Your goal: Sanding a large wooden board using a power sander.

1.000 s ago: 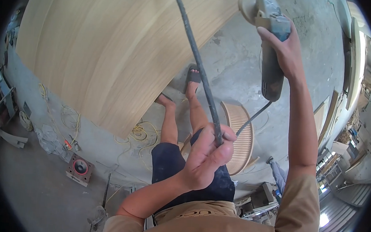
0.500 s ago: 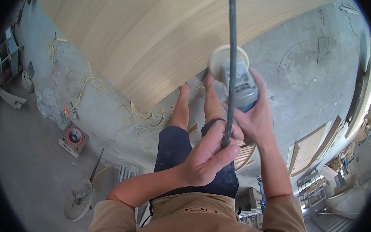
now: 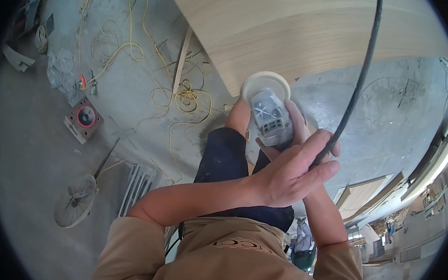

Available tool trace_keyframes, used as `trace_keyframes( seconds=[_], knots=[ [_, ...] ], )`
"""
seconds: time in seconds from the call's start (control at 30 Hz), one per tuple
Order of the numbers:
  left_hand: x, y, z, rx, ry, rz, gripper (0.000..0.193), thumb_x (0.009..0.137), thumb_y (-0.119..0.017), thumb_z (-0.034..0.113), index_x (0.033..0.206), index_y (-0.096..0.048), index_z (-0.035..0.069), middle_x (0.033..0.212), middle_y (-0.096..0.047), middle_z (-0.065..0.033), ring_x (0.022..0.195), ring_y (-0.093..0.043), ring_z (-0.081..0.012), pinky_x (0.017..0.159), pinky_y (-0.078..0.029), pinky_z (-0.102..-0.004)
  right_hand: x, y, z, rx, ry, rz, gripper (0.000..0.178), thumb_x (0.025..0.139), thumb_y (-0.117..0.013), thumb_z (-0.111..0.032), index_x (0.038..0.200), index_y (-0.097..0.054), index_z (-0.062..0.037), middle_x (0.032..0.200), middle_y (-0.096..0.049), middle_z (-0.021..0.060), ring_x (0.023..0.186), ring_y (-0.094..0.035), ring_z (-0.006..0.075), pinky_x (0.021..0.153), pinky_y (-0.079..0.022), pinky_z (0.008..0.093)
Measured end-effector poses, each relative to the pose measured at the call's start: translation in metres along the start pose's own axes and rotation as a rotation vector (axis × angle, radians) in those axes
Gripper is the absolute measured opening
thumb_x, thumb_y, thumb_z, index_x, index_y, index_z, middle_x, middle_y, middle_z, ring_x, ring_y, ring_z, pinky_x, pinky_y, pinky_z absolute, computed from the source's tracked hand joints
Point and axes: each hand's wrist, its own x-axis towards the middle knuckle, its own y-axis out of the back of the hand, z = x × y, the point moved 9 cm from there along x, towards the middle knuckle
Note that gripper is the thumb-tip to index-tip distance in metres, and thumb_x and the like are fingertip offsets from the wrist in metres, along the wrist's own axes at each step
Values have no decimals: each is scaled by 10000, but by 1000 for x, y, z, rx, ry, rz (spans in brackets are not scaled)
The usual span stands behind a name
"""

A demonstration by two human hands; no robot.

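My right hand point(image 3: 298, 123) is wrapped round the grey body of a hand-held power sander point(image 3: 272, 120), partly hidden behind my left wrist and fingers. The sander's round cream pad point(image 3: 264, 83) overlaps the near edge of a large pale wood-grain panel point(image 3: 303, 21); whether they touch, I cannot tell. In front of my right wrist, my left hand point(image 3: 296, 170) pinches a thick dark cable point(image 3: 360, 81) between thumb and fingers. From there the cable runs up past the panel and out of the top of the view.
Yellow cord point(image 3: 206, 100) lies tangled on the concrete floor left of my legs, beside a thin wooden strip point(image 3: 182, 60). Farther left are a red-rimmed speaker point(image 3: 86, 116) and a round fan point(image 3: 76, 200). Framed panels point(image 3: 361, 194) lie at the right.
My left hand has moved right with the cable, now crossing before my right wrist. The sander has shifted slightly left and down in view. The panel appears farther right as the view turned.
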Motion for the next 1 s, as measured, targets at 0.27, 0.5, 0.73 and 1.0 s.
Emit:
trace_keyframes(
  seconds=[0.27,0.5,0.73,1.0],
  knots=[
    [-2,7,1,-51,-75,-26,260,1099,-544,252,1214,-464,32,867,-489,-54,800,-470,-135,754,-407,-321,-25,-15,44,143,-23,-153,690,1029,-593,-169,1635,-281,-63,1234,-580,115,1074,-599,178,929,-546,320],
    [-1,-1,7,-116,-98,-40,285,1108,-533,292,1238,-472,46,915,-515,-40,853,-500,-117,794,-425,-299,-32,-18,36,778,-779,66,787,870,-841,-99,1538,-427,-74,1410,-603,212,1270,-638,281,982,-590,360],
    [4,-1,1,-99,49,-95,289,1098,-560,290,1226,-479,44,921,-480,-15,835,-456,-106,795,-402,-286,-11,-17,-2,-244,-86,-207,982,721,-954,-132,1559,-446,-72,1308,-670,188,1121,-698,278,951,-567,361],
    [11,-12,0,-174,-91,-124,279,1125,-516,221,1304,-463,14,1055,-511,-42,960,-485,-108,887,-427,-301,-32,36,63,115,-373,3,986,739,-946,-121,1576,-427,-85,1325,-654,127,1107,-690,198,928,-578,323]
  ],
)
